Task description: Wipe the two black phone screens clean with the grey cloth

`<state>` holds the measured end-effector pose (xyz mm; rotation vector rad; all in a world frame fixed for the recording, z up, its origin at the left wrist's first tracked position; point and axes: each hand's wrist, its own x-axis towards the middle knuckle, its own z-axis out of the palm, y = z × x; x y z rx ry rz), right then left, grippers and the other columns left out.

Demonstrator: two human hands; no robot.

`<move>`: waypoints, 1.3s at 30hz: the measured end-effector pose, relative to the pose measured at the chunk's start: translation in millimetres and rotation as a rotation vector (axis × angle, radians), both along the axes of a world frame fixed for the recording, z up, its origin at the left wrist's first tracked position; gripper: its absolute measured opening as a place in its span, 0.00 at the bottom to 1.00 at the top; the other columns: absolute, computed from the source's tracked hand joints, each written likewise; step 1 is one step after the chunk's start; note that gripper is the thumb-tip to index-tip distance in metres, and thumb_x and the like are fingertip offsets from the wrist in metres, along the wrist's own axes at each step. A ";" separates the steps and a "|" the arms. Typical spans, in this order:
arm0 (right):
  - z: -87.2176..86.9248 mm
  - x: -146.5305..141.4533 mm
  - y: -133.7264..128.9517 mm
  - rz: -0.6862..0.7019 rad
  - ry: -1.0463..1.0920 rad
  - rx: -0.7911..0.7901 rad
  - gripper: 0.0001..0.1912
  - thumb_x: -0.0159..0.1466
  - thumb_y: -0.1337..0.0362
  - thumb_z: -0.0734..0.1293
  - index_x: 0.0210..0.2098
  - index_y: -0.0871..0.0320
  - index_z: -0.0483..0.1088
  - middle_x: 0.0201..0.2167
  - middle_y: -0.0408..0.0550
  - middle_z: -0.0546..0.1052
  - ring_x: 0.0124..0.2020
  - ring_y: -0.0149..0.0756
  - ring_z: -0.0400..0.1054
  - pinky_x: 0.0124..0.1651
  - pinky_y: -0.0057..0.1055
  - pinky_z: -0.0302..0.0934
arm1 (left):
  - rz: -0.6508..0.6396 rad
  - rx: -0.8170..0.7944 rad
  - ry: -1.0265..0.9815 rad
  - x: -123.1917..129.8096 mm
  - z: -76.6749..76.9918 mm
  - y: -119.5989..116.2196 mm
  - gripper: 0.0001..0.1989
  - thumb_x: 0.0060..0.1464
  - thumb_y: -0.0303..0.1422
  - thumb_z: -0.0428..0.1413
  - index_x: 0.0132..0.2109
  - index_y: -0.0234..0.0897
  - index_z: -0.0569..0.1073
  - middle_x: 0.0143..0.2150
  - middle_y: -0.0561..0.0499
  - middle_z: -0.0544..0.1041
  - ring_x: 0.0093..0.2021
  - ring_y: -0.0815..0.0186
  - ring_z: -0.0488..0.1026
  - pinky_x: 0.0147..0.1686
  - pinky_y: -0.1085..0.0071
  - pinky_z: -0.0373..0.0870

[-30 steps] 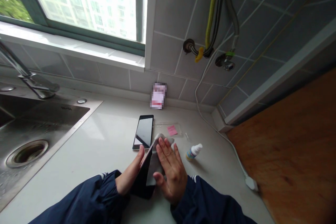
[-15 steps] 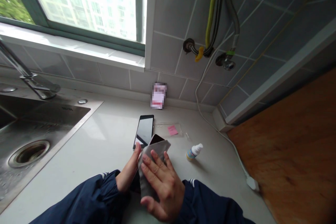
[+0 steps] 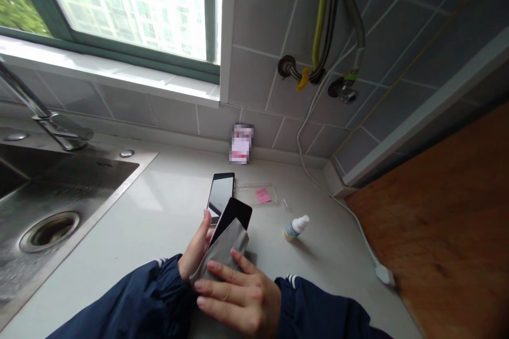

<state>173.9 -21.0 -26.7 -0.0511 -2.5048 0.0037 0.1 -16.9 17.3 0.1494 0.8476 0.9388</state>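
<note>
Left of the lying smartphone (image 3: 220, 194), a steel sink (image 3: 119, 183) is set into the white surface (image 3: 159, 217). In front of the lying phone, the left hand (image 3: 193, 246) holds a black phone (image 3: 233, 212), its fingers (image 3: 201, 235) curled close together against the phone's side. The black phone tilts, its long axis rising from lower left to upper right, with the top end pointing away from the person. A grey microfibre cloth (image 3: 222, 249) covers its lower part, while the upper part shows bare. The right hand (image 3: 238, 296) lies across the cloth, fingers slightly apart, pressing rather than pinching. Right of the lying phone sit a clear plastic sleeve (image 3: 254, 194) and a small dropper bottle (image 3: 295, 229).
</note>
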 end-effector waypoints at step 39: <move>17.8 10.1 9.6 -0.160 0.233 -0.301 0.37 0.73 0.43 0.42 0.57 0.60 0.69 0.57 0.51 0.75 0.68 0.43 0.58 0.73 0.51 0.40 | 0.110 0.149 -0.179 -1.6 -16.3 -0.4 0.33 0.67 0.49 0.41 0.60 0.23 0.70 0.41 0.38 0.83 0.33 0.62 0.80 0.40 0.69 0.76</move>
